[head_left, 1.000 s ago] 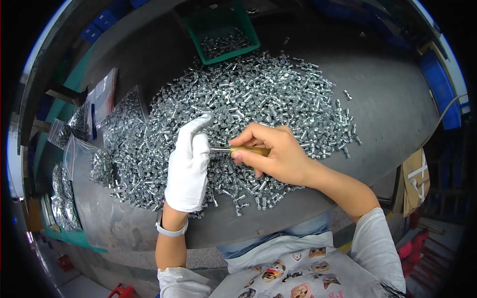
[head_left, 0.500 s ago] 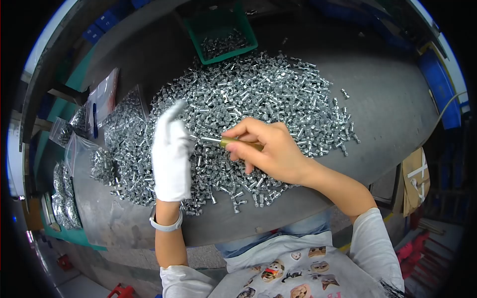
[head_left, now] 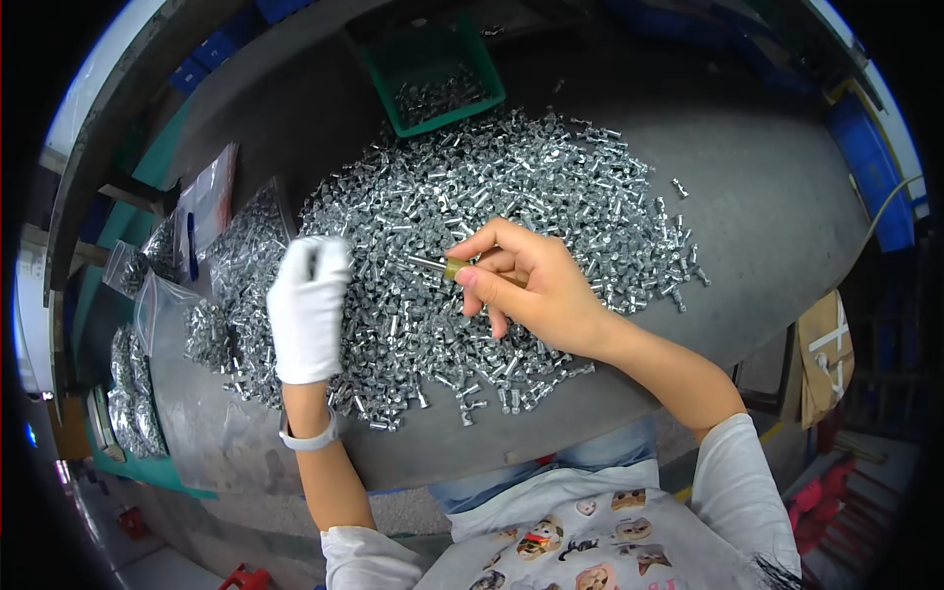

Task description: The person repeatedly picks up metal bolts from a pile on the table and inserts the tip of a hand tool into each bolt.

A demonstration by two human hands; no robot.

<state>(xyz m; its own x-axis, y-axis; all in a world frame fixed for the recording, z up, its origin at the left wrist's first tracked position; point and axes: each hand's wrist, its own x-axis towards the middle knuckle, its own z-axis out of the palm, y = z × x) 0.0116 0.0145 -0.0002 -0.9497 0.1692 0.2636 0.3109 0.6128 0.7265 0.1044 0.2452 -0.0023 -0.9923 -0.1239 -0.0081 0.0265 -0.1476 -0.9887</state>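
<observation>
My right hand (head_left: 536,285) grips a screwdriver (head_left: 454,267) by its yellow-green handle, between thumb and fingers. The metal shaft points left over a big pile of small shiny metal fittings (head_left: 551,187). My left hand (head_left: 310,315), in a white glove, hovers above the pile's left part with its fingers curled in. Whatever those fingers may hold is hidden. A gap separates the screwdriver's tip from the glove.
Behind the pile stands a green bin (head_left: 447,123) with more fittings inside. To the left lie clear plastic bags (head_left: 157,310) of fittings and a blue pen (head_left: 192,246). A blue container (head_left: 870,177) is by the table's right edge.
My left hand has moved left and slightly down, away from the screwdriver tip, and its raised finger has curled in. My right hand still holds the screwdriver in nearly the same place.
</observation>
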